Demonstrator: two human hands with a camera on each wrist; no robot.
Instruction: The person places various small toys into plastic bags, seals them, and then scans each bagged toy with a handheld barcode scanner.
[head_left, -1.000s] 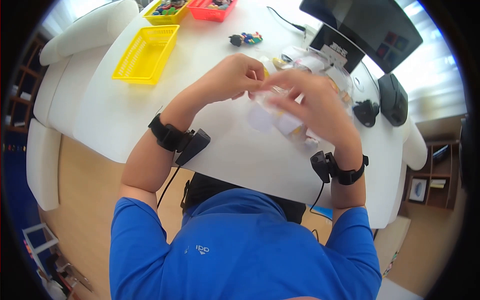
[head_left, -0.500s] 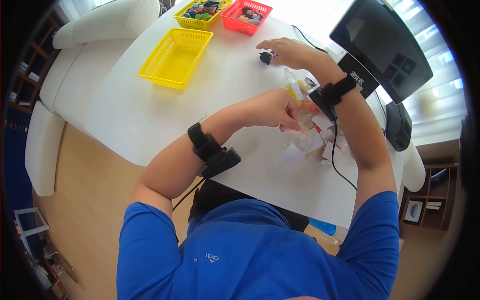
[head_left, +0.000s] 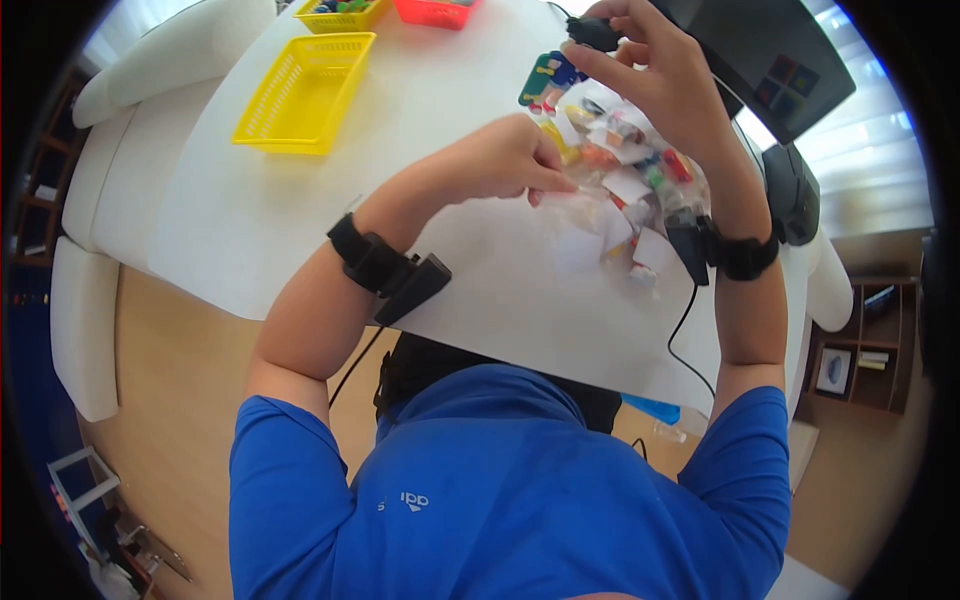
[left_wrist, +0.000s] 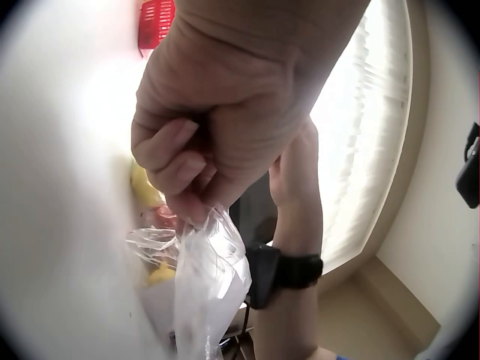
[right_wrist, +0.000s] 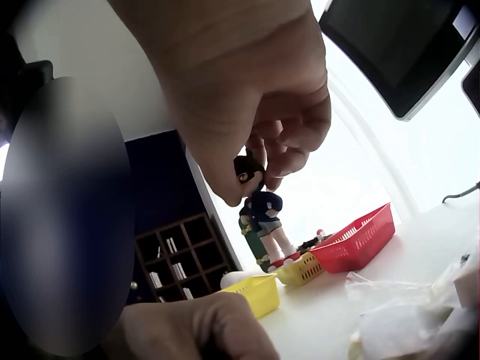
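White table [head_left: 300,230] and bright window light sit all around your work. Your right hand [head_left: 660,75] is up in the air, pinching a little toy figure [right_wrist: 261,217] by its dark head, so the toy hangs just under your fingertips [right_wrist: 247,161]. Your left hand [head_left: 500,160] is curled tight, pinching the top edge of a clear plastic bag [left_wrist: 206,289] that droops below your knuckles. More small bags and bright toy bits lie in a pile [head_left: 625,170] on the table between your two hands.

It looks like you are at the step of bagging the toy. Next you would need the bag mouth held open and the toy lowered straight in. Baskets [head_left: 300,90] sit far past your left hand.
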